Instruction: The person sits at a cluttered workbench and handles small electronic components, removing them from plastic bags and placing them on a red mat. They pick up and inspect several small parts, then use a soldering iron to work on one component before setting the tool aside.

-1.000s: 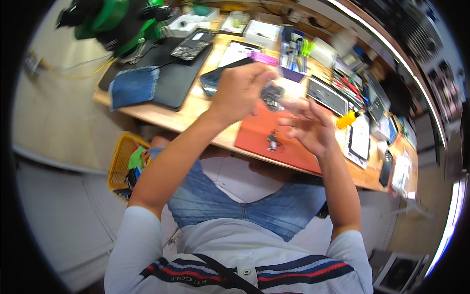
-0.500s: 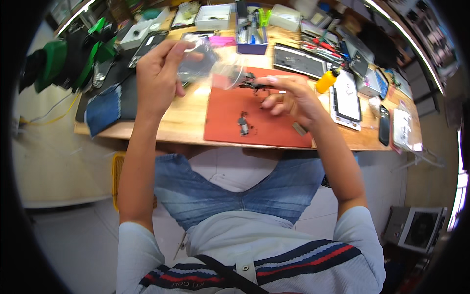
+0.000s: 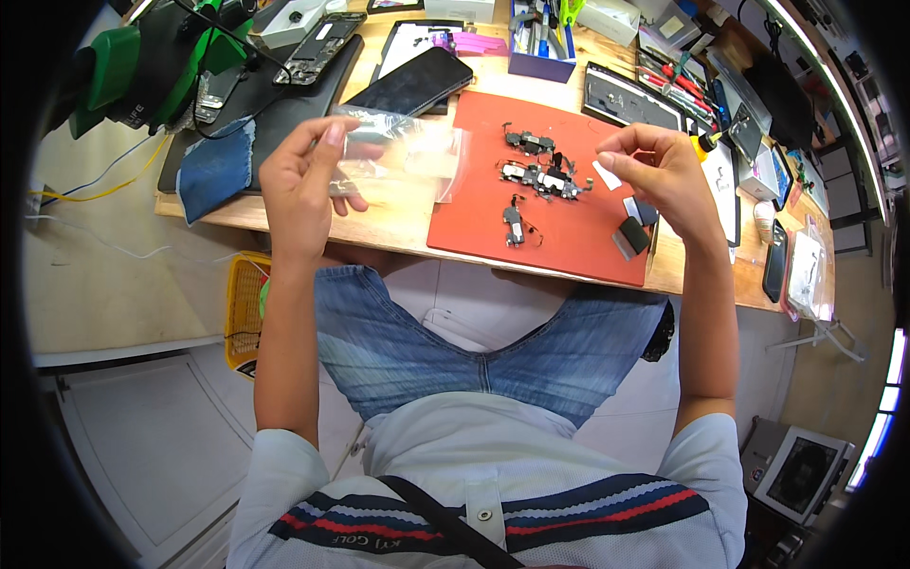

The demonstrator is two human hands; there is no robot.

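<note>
My left hand [image 3: 301, 190] pinches the edge of a clear plastic bag [image 3: 408, 156] between thumb and fingers. The bag hangs over the left edge of the orange-red mat [image 3: 464, 223]. Above the mat's right side, my right hand [image 3: 671, 180] is closed on a small white strip [image 3: 605, 176] between thumb and fingertips. Between the hands, small black-and-silver electronic modules [image 3: 542, 180] with thin flex cables lie on the mat. A separate smaller module [image 3: 514, 224] sits nearer to me. Small dark flat pieces [image 3: 630, 237] rest below my right hand.
A black phone [image 3: 417, 81] lies beyond the bag, near a blue cloth [image 3: 216, 171] on the left. A blue box of tools [image 3: 542, 57] stands at the back. Opened device panels [image 3: 630, 95], red-handled tools and a dark phone [image 3: 775, 261] occupy the right side.
My right hand has moved right, away from the bag, and the white strip now shows in its fingers. The view has shifted, and the modules on the mat are more exposed.
</note>
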